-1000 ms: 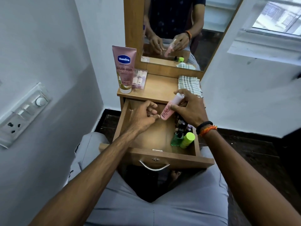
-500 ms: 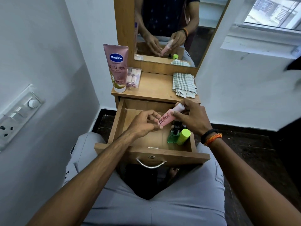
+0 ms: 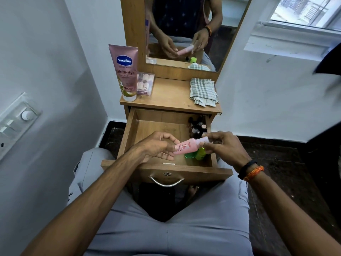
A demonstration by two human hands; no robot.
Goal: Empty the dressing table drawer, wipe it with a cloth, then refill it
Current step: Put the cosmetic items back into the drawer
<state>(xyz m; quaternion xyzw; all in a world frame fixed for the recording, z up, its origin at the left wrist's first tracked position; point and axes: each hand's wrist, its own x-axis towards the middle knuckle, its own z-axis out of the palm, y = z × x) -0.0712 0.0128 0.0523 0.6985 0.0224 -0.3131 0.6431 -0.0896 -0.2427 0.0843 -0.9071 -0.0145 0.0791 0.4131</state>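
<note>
The wooden drawer [image 3: 129,133] of the dressing table stands pulled out over my lap. Above it a small pink tube [image 3: 188,145] lies between both hands. My right hand [image 3: 224,146] pinches its cap end. My left hand [image 3: 156,147] has its fingertips on the tube's lower end. Under the tube, at the drawer's right side, stand a green bottle [image 3: 200,154] and several small dark bottles [image 3: 198,126]. A folded checked cloth [image 3: 203,91] lies on the tabletop at the right.
A tall Vaseline tube [image 3: 125,71] and a clear box of small bottles [image 3: 144,83] stand on the tabletop at the left. A mirror [image 3: 184,24] rises behind. A white wall with a switch panel [image 3: 16,121] is at my left.
Both hands with the pink tube have come toward me, from near the tabletop edge to above the drawer's front half. The left fingers now touch the tube's lower end.
</note>
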